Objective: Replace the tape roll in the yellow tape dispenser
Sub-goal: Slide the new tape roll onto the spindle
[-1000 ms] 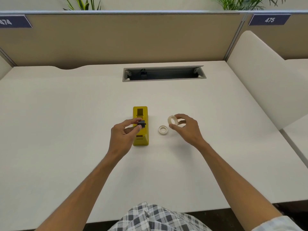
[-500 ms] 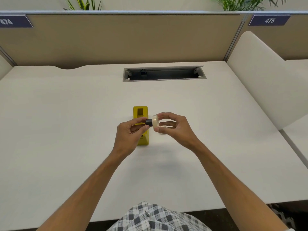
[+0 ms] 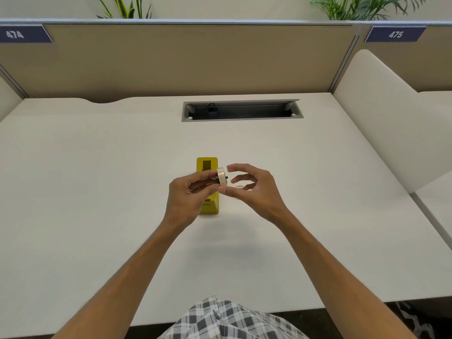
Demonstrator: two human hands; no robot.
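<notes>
- Head view: my left hand [image 3: 188, 196] pinches the dark spindle [image 3: 216, 177], the new tape roll [image 3: 222, 176] threaded on it, just above the yellow tape dispenser [image 3: 207, 165] at desk [image 3: 97, 167] centre.
- My right hand [image 3: 252, 189], at three o'clock of the roll, has its fingers loosely spread; only the thumb seems to touch the roll's lower edge.
- I judge: centre the roll on the spindle, keep the axle level, then lower it into the dispenser's slot.
- The spare ring [image 3: 239, 186] lies behind my right fingers.

Dispenser [image 3: 207, 185] mid-desk [image 3: 97, 167] – spare roll [image 3: 239, 186] just right
</notes>
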